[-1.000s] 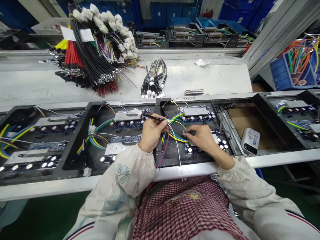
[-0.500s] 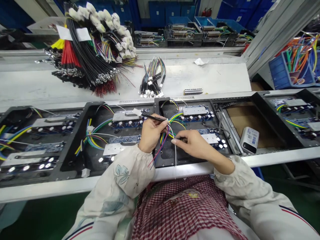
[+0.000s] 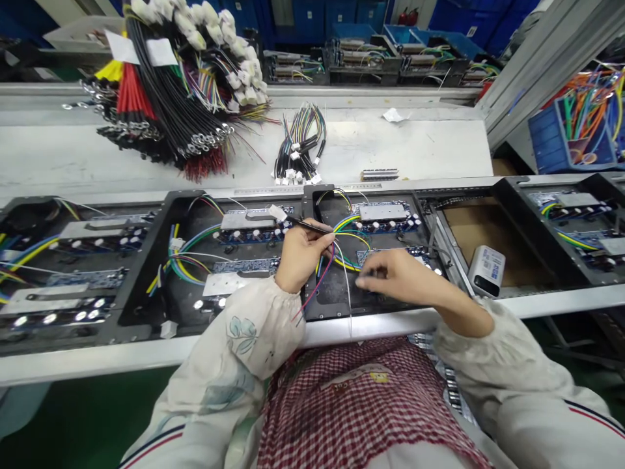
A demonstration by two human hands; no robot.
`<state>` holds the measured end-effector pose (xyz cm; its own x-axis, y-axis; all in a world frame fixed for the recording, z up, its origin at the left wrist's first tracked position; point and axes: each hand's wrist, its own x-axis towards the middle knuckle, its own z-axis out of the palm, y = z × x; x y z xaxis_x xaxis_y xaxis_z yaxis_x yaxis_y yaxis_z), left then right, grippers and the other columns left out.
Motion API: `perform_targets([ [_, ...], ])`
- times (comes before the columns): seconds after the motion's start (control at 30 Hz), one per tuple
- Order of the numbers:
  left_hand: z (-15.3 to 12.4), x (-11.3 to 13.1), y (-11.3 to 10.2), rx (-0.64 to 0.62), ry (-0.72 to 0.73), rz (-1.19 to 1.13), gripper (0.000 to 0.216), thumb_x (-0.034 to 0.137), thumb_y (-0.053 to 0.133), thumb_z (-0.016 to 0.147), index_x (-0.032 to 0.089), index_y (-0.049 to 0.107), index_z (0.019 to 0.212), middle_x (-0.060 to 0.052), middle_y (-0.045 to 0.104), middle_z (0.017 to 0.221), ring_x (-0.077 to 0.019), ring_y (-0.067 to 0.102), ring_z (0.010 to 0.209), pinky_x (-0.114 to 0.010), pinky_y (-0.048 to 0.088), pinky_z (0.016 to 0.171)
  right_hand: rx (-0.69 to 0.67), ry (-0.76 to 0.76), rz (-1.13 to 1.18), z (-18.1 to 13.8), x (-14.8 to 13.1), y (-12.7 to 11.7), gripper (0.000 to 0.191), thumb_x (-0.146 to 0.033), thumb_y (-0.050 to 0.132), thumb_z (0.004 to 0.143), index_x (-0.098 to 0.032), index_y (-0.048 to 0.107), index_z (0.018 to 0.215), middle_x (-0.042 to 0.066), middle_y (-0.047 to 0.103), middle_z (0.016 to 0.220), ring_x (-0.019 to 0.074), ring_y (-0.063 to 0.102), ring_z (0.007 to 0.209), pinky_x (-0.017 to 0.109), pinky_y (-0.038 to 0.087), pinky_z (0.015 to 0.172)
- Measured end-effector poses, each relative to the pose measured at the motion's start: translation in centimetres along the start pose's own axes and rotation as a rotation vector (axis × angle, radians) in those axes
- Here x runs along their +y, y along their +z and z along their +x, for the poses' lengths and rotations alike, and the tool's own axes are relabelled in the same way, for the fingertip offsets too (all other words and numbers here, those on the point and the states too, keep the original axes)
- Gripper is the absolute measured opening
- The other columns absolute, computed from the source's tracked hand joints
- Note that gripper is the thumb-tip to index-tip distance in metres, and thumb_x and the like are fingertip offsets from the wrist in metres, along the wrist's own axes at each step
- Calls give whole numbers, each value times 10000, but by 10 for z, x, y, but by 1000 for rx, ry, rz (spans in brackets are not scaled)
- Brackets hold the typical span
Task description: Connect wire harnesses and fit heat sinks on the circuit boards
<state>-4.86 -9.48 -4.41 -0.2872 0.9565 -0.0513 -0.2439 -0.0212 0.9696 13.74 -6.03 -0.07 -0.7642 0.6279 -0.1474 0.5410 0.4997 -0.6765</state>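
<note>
Head camera is looking down on a workbench where a large wire bundle [image 3: 166, 98] is lying at the far left, its black, red and yellow leads fanning toward a smaller wire loom [image 3: 300, 143] near the middle. Below them a left tray [image 3: 146, 286] is sitting in the line, with boards and looped leads inside. Just to its right the left hand [image 3: 300, 255] is hovering over the edge of the centre tray [image 3: 332, 303], fingers closed around a thin black tool [image 3: 305, 225] whose tip is pointing up and to the left, away from the palm. The coloured wires [image 3: 344, 225] are gathering at that same hand's fingertips; from there they are arching right toward a circuit board [image 3: 385, 221], while a pink strand and a white strand [image 3: 347, 293] are trailing down over the tray's near rim. The right hand [image 3: 400, 279] is hanging just beside those wires, low over the tray. It is blurred, with thumb and forefinger drawn close together, and whether they are pinching a wire cannot be told. Further right a white box [image 3: 487, 268] is resting in a brown-floored tray, and a blue bin [image 3: 551, 137] of wires is standing at the far right.
</note>
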Motion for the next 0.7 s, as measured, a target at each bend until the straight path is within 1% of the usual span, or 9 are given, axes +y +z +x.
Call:
perform_targets([
  [0.03, 0, 0, 0, 10, 2, 1, 184, 197, 713, 630, 149, 564, 726, 32, 582, 542, -101, 552, 453, -219, 497, 440, -45, 8, 36, -3, 1, -1, 162, -301, 621, 789, -169, 704, 746, 15, 690, 666, 121, 603, 593, 234, 412, 566],
  [0.07, 0, -1, 1, 14, 3, 4, 173, 191, 706, 636, 148, 565, 727, 30, 583, 539, -104, 555, 454, -221, 499, 439, -23, 29, 72, -5, 3, -2, 168, -313, 619, 793, -176, 712, 764, 15, 697, 672, 126, 613, 596, 238, 428, 573],
  [0.1, 1, -1, 1, 14, 6, 10, 166, 187, 702, 639, 148, 567, 727, 29, 582, 534, -108, 559, 453, -223, 501, 440, 64, 51, 85, -4, 6, 0, 175, -322, 616, 797, -181, 719, 781, 19, 706, 689, 132, 622, 601, 244, 442, 583],
  [0.17, 1, -1, 2, 9, 9, 21, 164, 184, 705, 639, 149, 568, 723, 28, 575, 523, -112, 562, 449, -229, 504, 443, 295, 61, 26, 3, 13, 4, 160, -312, 623, 792, -193, 729, 800, 31, 727, 760, 152, 648, 655, 261, 465, 628],
  [0.2, 1, 0, 2, 7, 7, 22, 168, 186, 710, 637, 150, 567, 719, 28, 571, 520, -113, 562, 447, -231, 506, 445, 379, 47, -35, 8, 18, 8, 139, -294, 635, 780, -199, 733, 803, 35, 733, 809, 163, 658, 701, 269, 470, 663],
  [0.23, 1, 0, 2, 7, 1, 21, 174, 189, 717, 635, 151, 567, 715, 27, 569, 520, -112, 563, 448, -232, 506, 446, 423, 38, -94, 13, 22, 11, 120, -275, 644, 769, -204, 736, 802, 35, 736, 834, 171, 663, 730, 275, 471, 686],
  [0.3, 0, 1, 2, 6, -12, 15, 186, 195, 728, 630, 151, 565, 709, 25, 568, 519, -112, 564, 450, -231, 505, 446, 435, 50, -160, 21, 31, 17, 112, -264, 646, 765, -209, 738, 798, 30, 737, 824, 171, 661, 719, 275, 471, 686],
  [0.43, 0, 1, 2, -4, -22, 11, 176, 192, 720, 632, 159, 562, 703, 29, 564, 496, -116, 561, 440, -234, 504, 444, 473, 62, -167, 24, 39, 23, 145, -297, 642, 775, -198, 737, 821, 30, 734, 795, 150, 637, 638, 260, 464, 633],
  [0.7, 0, 2, 2, 1, -19, 17, 140, 172, 685, 646, 155, 559, 704, 30, 562, 493, -111, 556, 433, -225, 496, 438, 505, 31, -154, 23, 42, 25, 139, -287, 639, 778, -191, 734, 812, 35, 736, 816, 152, 644, 667, 256, 462, 642],
])
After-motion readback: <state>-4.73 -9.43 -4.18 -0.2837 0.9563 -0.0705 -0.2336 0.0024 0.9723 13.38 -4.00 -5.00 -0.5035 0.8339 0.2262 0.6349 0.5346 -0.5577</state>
